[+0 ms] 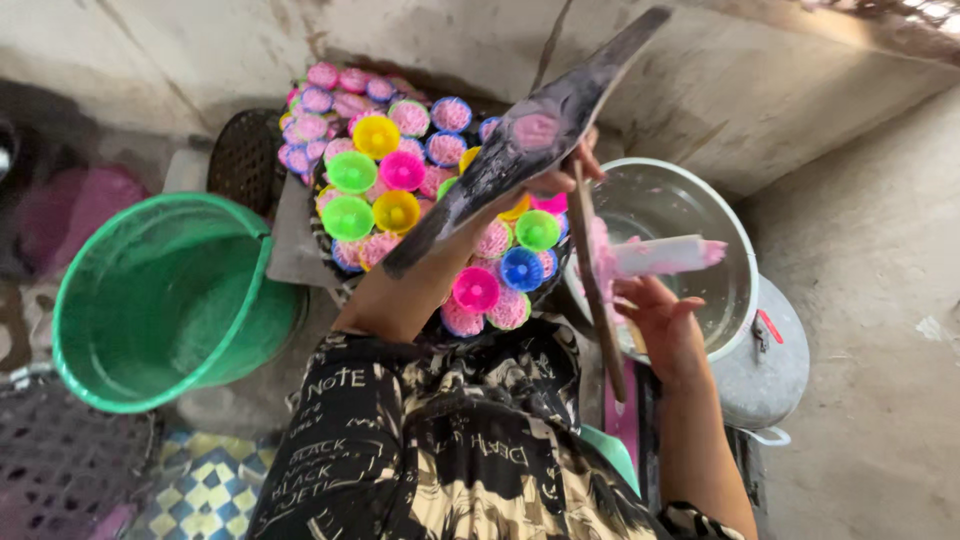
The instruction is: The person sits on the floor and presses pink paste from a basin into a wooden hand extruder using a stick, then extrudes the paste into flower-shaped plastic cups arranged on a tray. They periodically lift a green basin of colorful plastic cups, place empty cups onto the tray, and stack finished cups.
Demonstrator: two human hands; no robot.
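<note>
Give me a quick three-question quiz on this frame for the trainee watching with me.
1. True or false: the left hand holds up the long dark flat board with a pink blob on it.
2. What does the right hand grip? A) a pink-smeared white stick-shaped tool B) a yellow cup C) the bucket rim
3. Fill in: the big round green plastic bucket sits on the person's ____ side, across from the round silver metal pot.

Key: 1 true; 2 A; 3 left. The tray of small bright plastic cups lies ahead, between bucket and pot.
</note>
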